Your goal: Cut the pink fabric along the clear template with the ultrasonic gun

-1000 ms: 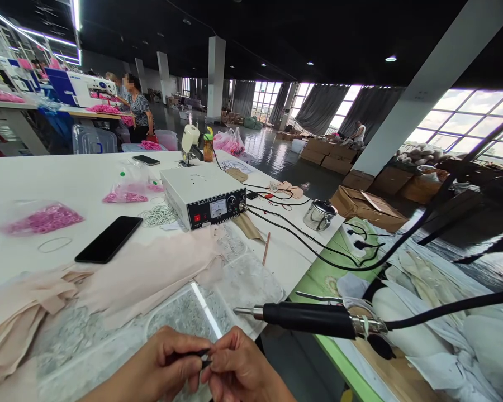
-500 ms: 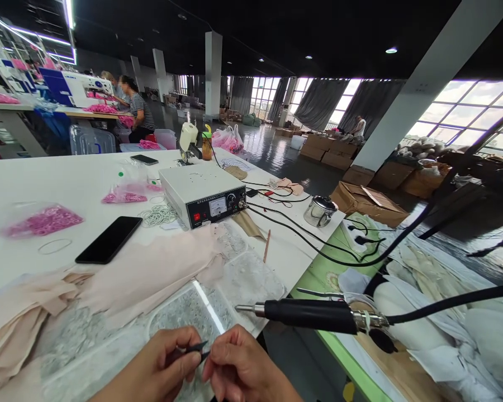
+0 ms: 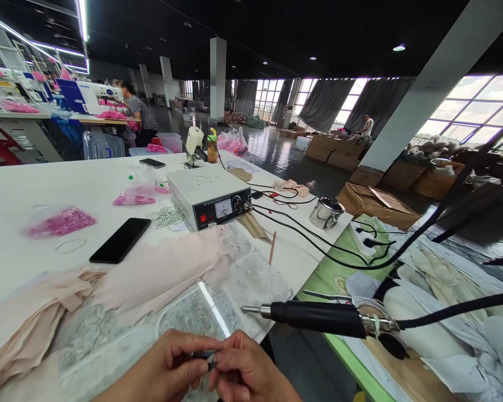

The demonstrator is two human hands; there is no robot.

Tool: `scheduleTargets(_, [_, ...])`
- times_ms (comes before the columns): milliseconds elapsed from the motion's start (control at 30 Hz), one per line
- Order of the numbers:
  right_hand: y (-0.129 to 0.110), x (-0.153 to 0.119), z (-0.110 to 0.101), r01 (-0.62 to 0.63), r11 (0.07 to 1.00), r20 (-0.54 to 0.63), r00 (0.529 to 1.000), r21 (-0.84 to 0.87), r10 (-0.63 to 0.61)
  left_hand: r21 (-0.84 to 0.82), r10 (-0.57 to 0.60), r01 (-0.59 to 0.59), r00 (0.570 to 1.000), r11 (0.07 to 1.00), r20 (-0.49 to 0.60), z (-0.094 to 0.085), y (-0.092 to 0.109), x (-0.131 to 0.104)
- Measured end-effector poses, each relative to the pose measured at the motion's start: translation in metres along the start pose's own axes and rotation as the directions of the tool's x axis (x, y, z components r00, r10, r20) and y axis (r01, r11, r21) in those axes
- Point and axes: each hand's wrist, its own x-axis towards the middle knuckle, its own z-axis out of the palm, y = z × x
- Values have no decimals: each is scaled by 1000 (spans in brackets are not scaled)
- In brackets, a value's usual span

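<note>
My left hand point(image 3: 180, 360) is closed around a small dark pointed tool point(image 3: 203, 355), which looks like tweezers, at the bottom centre. Touching it at the tool's tip, my right hand point(image 3: 238, 363) is pinched; what lies between its fingers is hidden. Both hands are over a clear plastic sheet point(image 3: 193, 312). Beige fabric point(image 3: 163, 268) lies beyond them. Just to the right, a black handheld tool with a metal tip point(image 3: 318, 317) points left, its cable running off to the right.
A white control box point(image 3: 209, 195) stands mid-table near a phone point(image 3: 120, 240), pink bagged pieces point(image 3: 62, 220) and a metal cup point(image 3: 327, 213). Black cables cross the right edge. White padded pieces point(image 3: 414, 312) lie on a green surface at right. People sit or stand far off.
The fingers of my two hands have come closer together, covering more of the small dark tool. The view has shifted slightly, so the table things appear further right.
</note>
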Motion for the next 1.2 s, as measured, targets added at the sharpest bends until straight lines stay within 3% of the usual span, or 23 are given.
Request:
scheduleTargets(400, [-4, -4, 9, 26, 1000, 26, 999, -3, -26, -86, 15, -9, 998, 996, 65, -1, 9, -3])
scheduleTargets(633, [-6, -4, 11, 67, 998, 48, 997, -7, -67, -135, -29, 34, 999, 990, 34, 2, -1, -3])
scheduleTargets(833, [-9, -5, 15, 80, 997, 60, 995, 2, -80, -140, -102, 106, 994, 985, 32, 4, 8, -3])
scheduleTargets(1033, [-13, -6, 14, 100, 995, 51, 994, 0, -99, -12, -125, 124, 981, 992, -150, -3, 2, -9])
scheduleTargets(1200, [-14, -5, 13, 146, 989, 33, 989, -4, -146, 83, -123, 138, 979, 987, -160, -4, -9, -13])
